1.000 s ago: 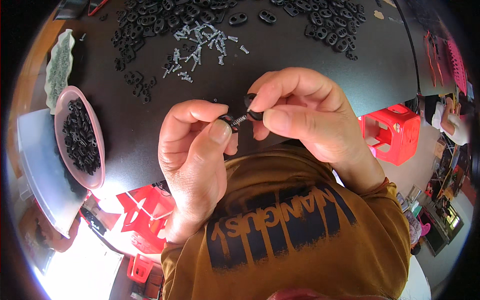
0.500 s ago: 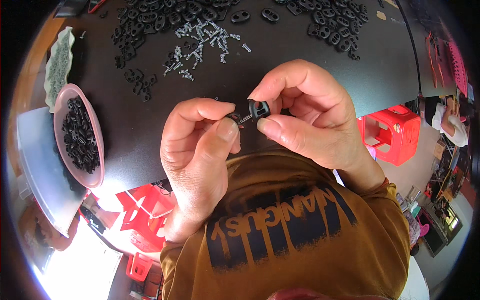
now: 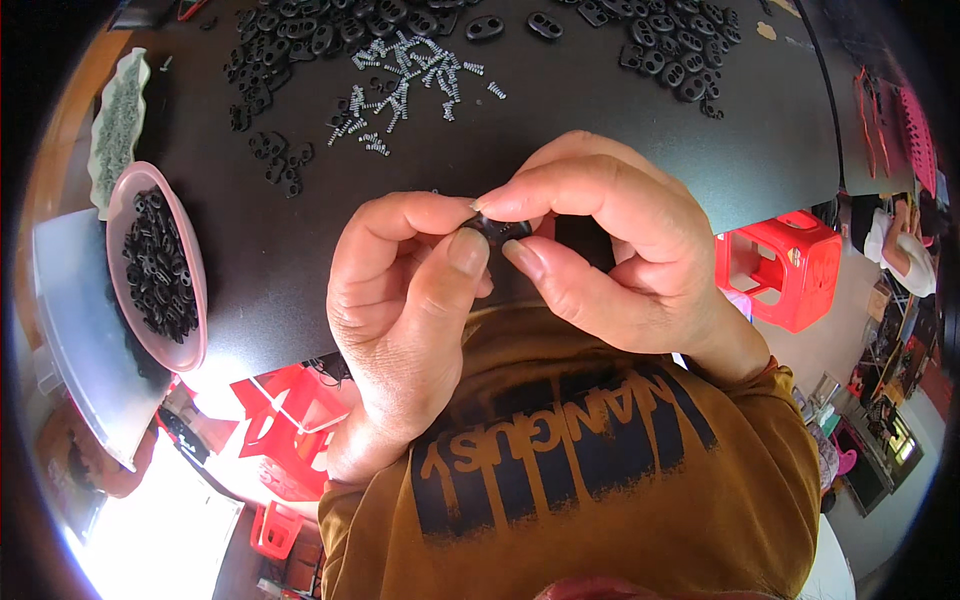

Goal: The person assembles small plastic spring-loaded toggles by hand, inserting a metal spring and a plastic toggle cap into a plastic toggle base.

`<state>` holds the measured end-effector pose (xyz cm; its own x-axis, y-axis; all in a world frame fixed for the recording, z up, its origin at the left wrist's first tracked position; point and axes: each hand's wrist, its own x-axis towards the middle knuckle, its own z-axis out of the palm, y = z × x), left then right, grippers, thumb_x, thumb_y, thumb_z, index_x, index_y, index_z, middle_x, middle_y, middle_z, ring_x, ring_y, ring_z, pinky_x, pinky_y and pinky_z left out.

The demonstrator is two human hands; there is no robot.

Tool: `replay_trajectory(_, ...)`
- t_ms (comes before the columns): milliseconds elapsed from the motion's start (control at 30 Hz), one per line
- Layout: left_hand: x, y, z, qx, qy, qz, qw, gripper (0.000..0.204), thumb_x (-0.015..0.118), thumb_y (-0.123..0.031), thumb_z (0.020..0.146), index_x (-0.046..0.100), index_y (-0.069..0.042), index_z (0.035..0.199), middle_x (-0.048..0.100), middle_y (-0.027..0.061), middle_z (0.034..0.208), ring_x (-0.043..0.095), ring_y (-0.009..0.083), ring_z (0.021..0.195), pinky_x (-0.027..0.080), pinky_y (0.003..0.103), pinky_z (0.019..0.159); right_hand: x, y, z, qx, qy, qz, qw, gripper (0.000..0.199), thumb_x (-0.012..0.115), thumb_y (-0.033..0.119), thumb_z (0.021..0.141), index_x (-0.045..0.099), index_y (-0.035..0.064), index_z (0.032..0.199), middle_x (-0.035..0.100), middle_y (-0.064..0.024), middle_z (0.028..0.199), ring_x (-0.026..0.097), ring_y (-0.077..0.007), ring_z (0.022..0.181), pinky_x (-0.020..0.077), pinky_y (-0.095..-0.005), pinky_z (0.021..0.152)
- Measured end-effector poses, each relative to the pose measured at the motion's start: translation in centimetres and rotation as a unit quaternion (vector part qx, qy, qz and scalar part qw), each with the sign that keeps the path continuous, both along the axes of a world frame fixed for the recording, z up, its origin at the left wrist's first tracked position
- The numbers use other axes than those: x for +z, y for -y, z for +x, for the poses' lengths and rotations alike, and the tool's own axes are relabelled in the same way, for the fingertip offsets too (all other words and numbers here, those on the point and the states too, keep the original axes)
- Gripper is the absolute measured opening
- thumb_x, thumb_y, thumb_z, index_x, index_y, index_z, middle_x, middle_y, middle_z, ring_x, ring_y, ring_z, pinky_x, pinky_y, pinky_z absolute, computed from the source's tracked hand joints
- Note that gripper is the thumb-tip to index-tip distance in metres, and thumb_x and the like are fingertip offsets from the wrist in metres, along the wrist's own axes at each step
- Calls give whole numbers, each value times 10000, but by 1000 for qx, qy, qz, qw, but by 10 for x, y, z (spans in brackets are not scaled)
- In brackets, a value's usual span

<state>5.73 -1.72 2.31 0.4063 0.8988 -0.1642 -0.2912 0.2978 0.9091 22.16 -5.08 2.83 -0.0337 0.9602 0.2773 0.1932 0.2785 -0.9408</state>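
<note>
Above the table's near edge, my left hand (image 3: pixel 400 300) and my right hand (image 3: pixel 625 245) meet around a small black plastic cord lock (image 3: pixel 508 230). Thumb and forefinger of the left pinch its left end. The right thumb and fingertips close on its other end. Fingertips cover much of the piece, and no spring shows between its parts. Beyond my hands lies a loose heap of small metal springs (image 3: pixel 402 88). Black two-holed cord lock bodies (image 3: pixel 330 38) are piled behind them, with a second pile (image 3: pixel 680 50) to the right.
At the left stands a pink bowl (image 3: pixel 199 300) of small black parts. A pale wavy-edged tray (image 3: pixel 118 130) of springs sits behind it, and a translucent bin (image 3: pixel 85 320) is beside it. Red plastic stools (image 3: pixel 810 265) stand beside the dark table (image 3: pixel 270 240).
My right hand has moved left, bringing its black part against the one in my left hand. The spring seen between them is now hidden.
</note>
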Motion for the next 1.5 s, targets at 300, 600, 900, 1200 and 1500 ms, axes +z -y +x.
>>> replay_trajectory(300, -1, 2, -3, -30, 41, 6, 999, 219, 504, 27, 873, 510, 14, 1091, 592, 90, 952, 588, 121, 764, 492, 226, 713, -5, 0, 2, 10, -29, -1, 1000, 282, 550, -42, 802, 573, -51, 1083, 573, -107, 922, 530, -131, 742, 427, -231, 647)
replay_trajectory(600, -4, 2, 1, -27, 63, 20, 997, 304, 498, 53, 865, 468, 2, 1163, 584, 102, 959, 582, 118, 812, 515, 249, 746, -8, 0, -4, -5, -12, 39, 999, 339, 592, 7, 806, 561, -44, 1140, 569, -112, 938, 553, -150, 787, 443, -235, 670)
replay_trajectory(900, -3, 3, 1, -36, 53, 11, 998, 408, 502, 72, 850, 398, -12, 1236, 584, 99, 933, 578, 102, 769, 511, 225, 714, -13, 1, -3, -3, -16, 48, 999, 340, 586, 23, 820, 553, -46, 1151, 579, -141, 969, 559, -166, 788, 450, -240, 666)
replay_trajectory(1200, -1, 6, 1, -21, 41, -5, 999, 422, 519, 68, 840, 403, -19, 1236, 577, 82, 903, 570, 97, 724, 499, 208, 686, -14, 2, -5, -4, -24, 43, 999, 318, 560, 18, 837, 554, -50, 1147, 579, -150, 1001, 558, -172, 797, 449, -240, 666)
replay_trajectory(1500, -1, 4, -3, -50, 36, -11, 998, 399, 523, 80, 829, 442, -2, 1211, 573, 77, 905, 559, 86, 722, 498, 197, 665, -14, 4, -4, 13, -29, 24, 999, 324, 564, 66, 853, 560, -34, 1161, 581, -136, 986, 564, -180, 816, 454, -251, 682)
